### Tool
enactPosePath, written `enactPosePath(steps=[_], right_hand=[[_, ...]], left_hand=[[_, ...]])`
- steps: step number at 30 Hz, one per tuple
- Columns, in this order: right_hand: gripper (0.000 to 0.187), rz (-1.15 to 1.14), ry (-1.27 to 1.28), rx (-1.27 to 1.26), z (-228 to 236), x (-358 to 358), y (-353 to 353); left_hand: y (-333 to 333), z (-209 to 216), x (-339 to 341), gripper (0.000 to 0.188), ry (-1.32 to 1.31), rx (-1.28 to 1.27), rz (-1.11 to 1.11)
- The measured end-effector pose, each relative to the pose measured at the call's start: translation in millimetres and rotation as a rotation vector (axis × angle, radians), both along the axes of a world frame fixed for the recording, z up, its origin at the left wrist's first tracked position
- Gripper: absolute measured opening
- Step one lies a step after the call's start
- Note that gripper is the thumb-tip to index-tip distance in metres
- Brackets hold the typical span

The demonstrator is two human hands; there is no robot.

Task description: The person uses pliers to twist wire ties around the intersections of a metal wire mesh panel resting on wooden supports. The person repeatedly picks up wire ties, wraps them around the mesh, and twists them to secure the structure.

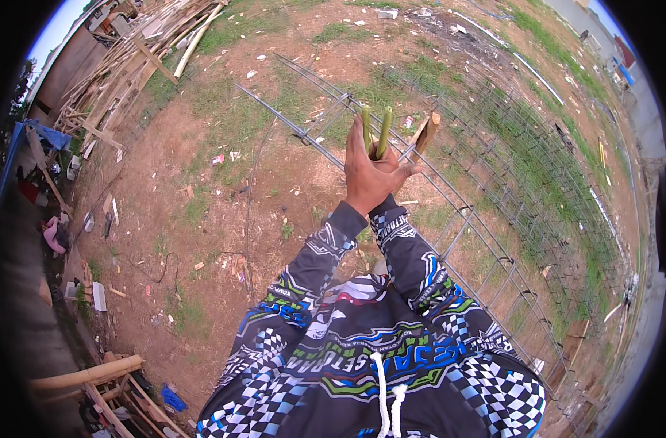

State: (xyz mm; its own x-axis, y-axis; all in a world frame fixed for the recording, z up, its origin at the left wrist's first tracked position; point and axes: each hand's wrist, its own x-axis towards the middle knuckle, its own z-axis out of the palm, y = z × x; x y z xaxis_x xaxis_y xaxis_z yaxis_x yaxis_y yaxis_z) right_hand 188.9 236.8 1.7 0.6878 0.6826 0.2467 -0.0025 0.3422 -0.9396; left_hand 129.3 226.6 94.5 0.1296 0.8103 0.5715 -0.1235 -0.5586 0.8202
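Note:
My left hand [369,175] is at the upper middle, its fingers pointing away and its thumb out to the right. It closes around a tool with two green handles [385,133] that look like pliers handles; the working end is hidden. My right forearm reaches in close beside it, but the right hand is behind the left one, so its fingers do not show. Both hands are over a long steel rebar cage [304,136] with tied stirrups, running from the upper middle down to the right. Just right of the hands, a wooden stake [426,133] rises at the cage.
More dark rebar cages [522,168] lie on grass to the right. Poles and boards [121,80] are heaped at the upper left. Bamboo [92,374] and a blue scrap [174,398] lie at the lower left. Bare soil [172,175] with litter stretches left of the cage.

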Motion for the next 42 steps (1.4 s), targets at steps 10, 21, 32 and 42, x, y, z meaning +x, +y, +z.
enactPosePath(steps=[10, 21, 32, 42], right_hand=[[0.035, 0.303, -0.478, -0.057, 15.3, 11.5, -14.5], [0.042, 0.074, -0.288, -0.076, 27.7, -14.7, -26.4], [0.044, 0.014, -0.234, -0.109, 5.1, -18.3, -35.7], [0.041, 0.236, -0.053, -0.086, 3.2, 3.7, 6.6]], left_hand=[[35.3, 0.9, -5.1, 0.027, -0.160, -0.204, -0.293], [41.4, 35.7, -12.0, 0.028, -0.067, -0.485, -0.473], [-8.8, 21.2, 32.6, 0.045, -0.119, -0.290, 0.068], [61.4, 32.0, 22.6, 0.057, -0.130, -0.343, -0.563]])
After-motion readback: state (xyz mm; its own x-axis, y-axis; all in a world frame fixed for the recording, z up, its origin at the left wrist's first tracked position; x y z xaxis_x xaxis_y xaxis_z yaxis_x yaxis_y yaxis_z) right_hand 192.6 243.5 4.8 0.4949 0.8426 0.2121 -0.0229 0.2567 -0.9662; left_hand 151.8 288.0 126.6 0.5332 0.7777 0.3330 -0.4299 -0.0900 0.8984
